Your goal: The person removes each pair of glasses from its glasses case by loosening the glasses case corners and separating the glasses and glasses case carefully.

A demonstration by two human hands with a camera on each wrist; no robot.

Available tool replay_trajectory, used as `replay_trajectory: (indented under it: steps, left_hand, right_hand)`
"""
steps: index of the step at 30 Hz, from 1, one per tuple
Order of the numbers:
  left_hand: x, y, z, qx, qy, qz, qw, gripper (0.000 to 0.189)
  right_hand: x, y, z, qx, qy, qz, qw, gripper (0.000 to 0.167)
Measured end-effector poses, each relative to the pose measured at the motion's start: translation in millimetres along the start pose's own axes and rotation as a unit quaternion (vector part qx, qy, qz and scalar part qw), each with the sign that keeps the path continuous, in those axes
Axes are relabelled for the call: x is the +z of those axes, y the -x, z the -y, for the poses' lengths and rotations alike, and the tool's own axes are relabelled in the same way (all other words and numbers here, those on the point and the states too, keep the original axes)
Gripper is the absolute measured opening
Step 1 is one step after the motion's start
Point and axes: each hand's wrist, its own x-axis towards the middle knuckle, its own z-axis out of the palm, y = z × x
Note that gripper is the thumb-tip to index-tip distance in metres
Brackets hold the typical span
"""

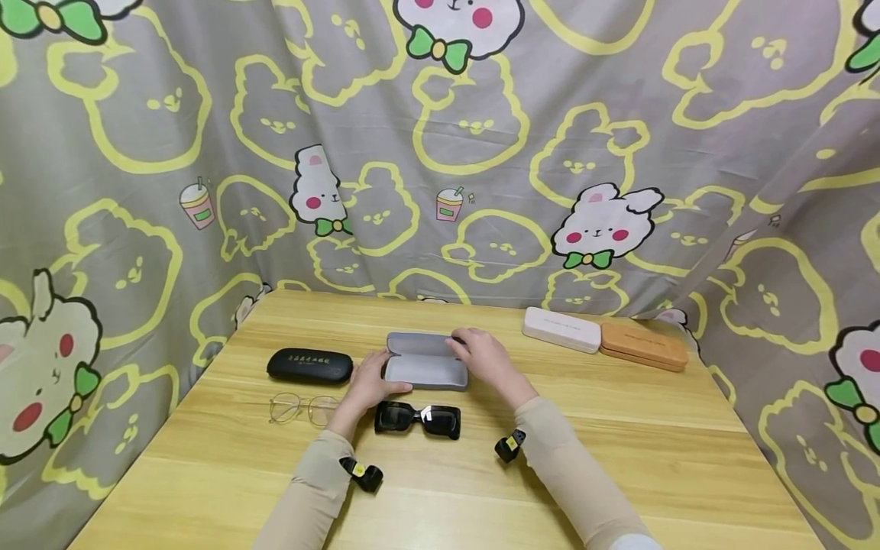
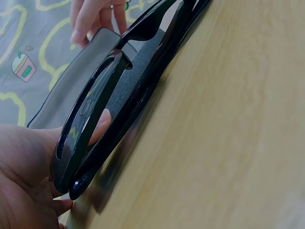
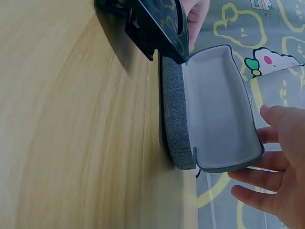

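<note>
A grey glasses case [image 1: 426,371] lies with its lid raised, its pale lining showing and nothing inside. My left hand [image 1: 371,382] holds the case's left end, thumb along the front side and fingers round toward the back. At the lid's right end is my right hand [image 1: 484,357], fingers spread and reaching behind the lid [image 3: 219,109]. Its thumb stands apart from the lid edge in the right wrist view. Black sunglasses [image 1: 417,420] lie folded just in front of the case, partly covering it in the left wrist view.
Left of the case sits a closed black glasses case [image 1: 309,366], with thin-framed eyeglasses [image 1: 285,408] in front, partly behind my left wrist. A white case [image 1: 561,330] and a tan case [image 1: 643,347] stand at the back right. A patterned curtain [image 1: 474,252] hangs behind the wooden table [image 1: 619,443].
</note>
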Motion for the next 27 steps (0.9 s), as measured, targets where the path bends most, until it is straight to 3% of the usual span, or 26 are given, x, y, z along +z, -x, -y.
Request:
replay_trajectory:
  steps: [6,15,21,27]
  left_hand:
    - [0.9,0.0,1.0,0.002,0.001,-0.004,1.0,0.088]
    - [1.1,-1.5,1.2,0.002,0.0,-0.007,1.0,0.088]
    - [1.1,-0.9,0.6,0.007,-0.002,-0.013,0.9999,0.087]
    - [1.2,-1.2,1.6,0.012,-0.008,-0.012,0.9998,0.086]
  right_hand:
    - [3.2,-5.3,-1.1,0.009,-0.036,-0.001,0.9993,0.024]
    - [7.7,-11.6,-5.2,0.023,-0.077,0.021,0.9965,0.027]
    - [8.2,-19.0,-8.9,0.064,-0.156,0.053,0.9842,0.024]
    - [10.7,-22.0,-15.1,0.104,-0.201,0.092,0.9697,0.027]
